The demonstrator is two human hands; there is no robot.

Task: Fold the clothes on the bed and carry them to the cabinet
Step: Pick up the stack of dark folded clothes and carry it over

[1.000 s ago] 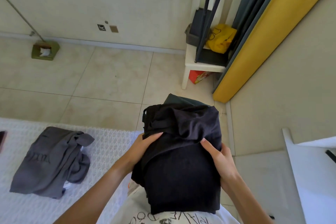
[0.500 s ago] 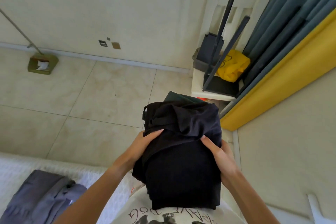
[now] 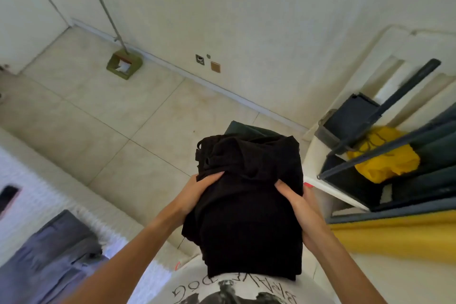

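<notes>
A stack of folded black clothes (image 3: pixel 249 205) is held against my chest, with a dark green folded piece (image 3: pixel 244 128) showing at its far end. My left hand (image 3: pixel 195 195) grips the stack's left side, thumb on top. My right hand (image 3: pixel 296 207) grips its right side, fingers under the pile. A crumpled grey garment (image 3: pixel 49 254) lies on the white bed (image 3: pixel 37 195) at the lower left. No cabinet is in view.
A white chair (image 3: pixel 320 180) at the right holds dark folded frames (image 3: pixel 355 116) and a yellow bag (image 3: pixel 385 163). Yellow and blue curtains (image 3: pixel 399 237) hang at the right. A green mop (image 3: pixel 124 65) leans on the far wall. Tiled floor lies ahead.
The view has swung left and upward: the chair and curtain slid right, the mop and wall corner came into view. Both hands keep the same grip on the black stack.
</notes>
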